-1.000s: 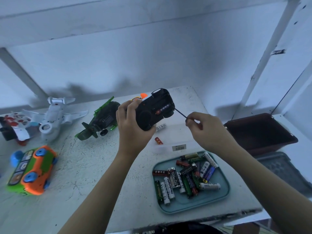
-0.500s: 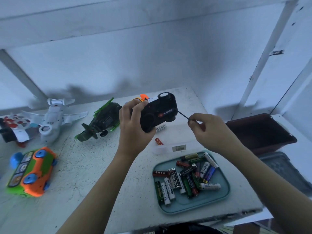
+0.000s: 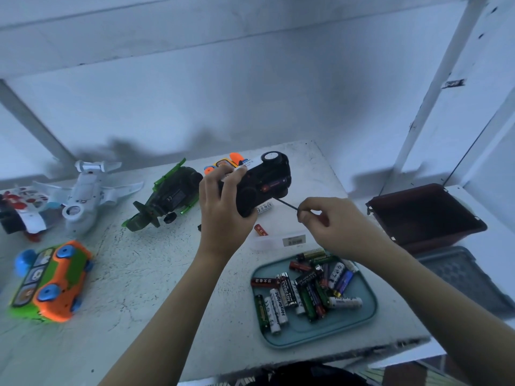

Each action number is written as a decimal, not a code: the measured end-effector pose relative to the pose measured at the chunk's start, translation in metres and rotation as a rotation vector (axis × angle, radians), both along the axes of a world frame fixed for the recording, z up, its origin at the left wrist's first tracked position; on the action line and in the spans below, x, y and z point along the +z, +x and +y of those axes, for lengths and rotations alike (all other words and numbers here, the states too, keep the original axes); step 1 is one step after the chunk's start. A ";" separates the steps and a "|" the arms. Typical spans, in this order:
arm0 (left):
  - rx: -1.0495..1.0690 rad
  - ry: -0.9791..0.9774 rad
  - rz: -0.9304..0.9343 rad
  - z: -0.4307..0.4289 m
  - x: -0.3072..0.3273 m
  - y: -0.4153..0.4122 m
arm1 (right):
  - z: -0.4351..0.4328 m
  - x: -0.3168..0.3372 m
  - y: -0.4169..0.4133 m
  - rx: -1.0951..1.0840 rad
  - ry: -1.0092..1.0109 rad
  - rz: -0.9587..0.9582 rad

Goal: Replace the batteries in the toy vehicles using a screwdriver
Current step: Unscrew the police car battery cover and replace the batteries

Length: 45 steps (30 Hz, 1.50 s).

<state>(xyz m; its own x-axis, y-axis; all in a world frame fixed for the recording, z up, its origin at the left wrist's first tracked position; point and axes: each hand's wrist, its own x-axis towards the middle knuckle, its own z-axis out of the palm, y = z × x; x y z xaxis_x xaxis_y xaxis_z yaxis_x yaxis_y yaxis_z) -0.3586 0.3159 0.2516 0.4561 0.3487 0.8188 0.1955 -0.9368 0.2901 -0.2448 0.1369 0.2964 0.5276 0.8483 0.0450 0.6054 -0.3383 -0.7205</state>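
My left hand (image 3: 223, 210) grips a black toy car (image 3: 264, 182) held above the table, underside turned toward me, with batteries visible in its open compartment. My right hand (image 3: 331, 227) pinches a thin screwdriver (image 3: 287, 204) whose dark shaft points up-left, its tip at the car's lower edge. The handle is hidden in my fingers. Below my right hand a teal tray (image 3: 359, 324) holds several loose batteries (image 3: 303, 288). Two more batteries, one white (image 3: 264, 208) and one red (image 3: 260, 229), lie on the table under the car.
On the white table (image 3: 139, 274) lie a green helicopter toy (image 3: 164, 199), a white plane (image 3: 83, 193), an orange-green car (image 3: 50, 280), a red-white toy (image 3: 19, 210) and an orange-yellow toy (image 3: 223, 164). A small clear box (image 3: 281, 240) sits above the tray. A brown bin (image 3: 426, 215) stands right.
My left hand has tilted and shifted the black car slightly right and down. My right hand keeps the screwdriver at the car, moving only a little.
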 end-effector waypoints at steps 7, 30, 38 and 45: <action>0.029 -0.060 -0.045 -0.005 0.002 0.002 | 0.010 -0.007 -0.018 -0.049 0.078 -0.042; 0.171 0.132 0.029 -0.001 -0.009 -0.003 | -0.007 -0.013 -0.037 -0.188 -0.092 -0.082; 0.205 0.145 0.006 -0.001 -0.006 -0.010 | -0.009 -0.011 -0.049 -0.247 -0.199 -0.229; 0.240 -0.101 0.026 -0.005 -0.001 -0.018 | -0.012 -0.003 -0.065 -0.203 -0.307 -0.248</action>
